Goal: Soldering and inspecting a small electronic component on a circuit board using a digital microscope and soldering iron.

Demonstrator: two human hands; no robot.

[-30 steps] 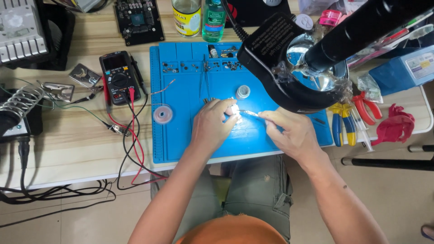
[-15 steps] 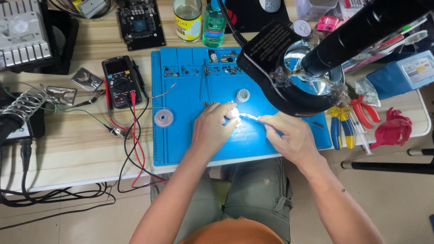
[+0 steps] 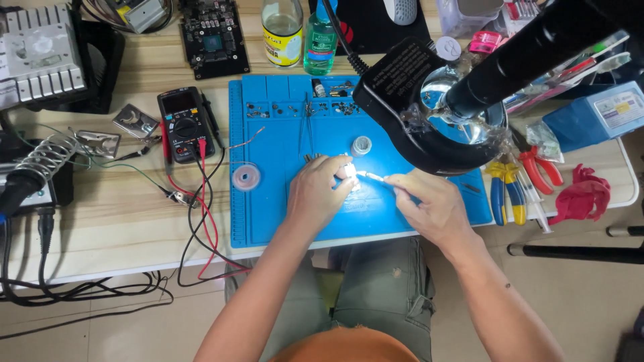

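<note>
The left hand (image 3: 320,191) pins a small bright part (image 3: 349,172), glare-blurred, on the blue mat (image 3: 268,221). The right hand (image 3: 429,204) pinches a slim tool (image 3: 373,177) against it. Risk: tip slippage could dislodge the part.

Black multimeter (image 3: 184,124) left of the blue mat, its small rectangular screen dark and blank. At the top edge, a clear bottle (image 3: 282,30) with a yellow-and-white label stands beside a green bottle (image 3: 320,40) with a blue label. Far right, a blue box (image 3: 597,115) bears a white rectangular label with a yellow patch.
</note>
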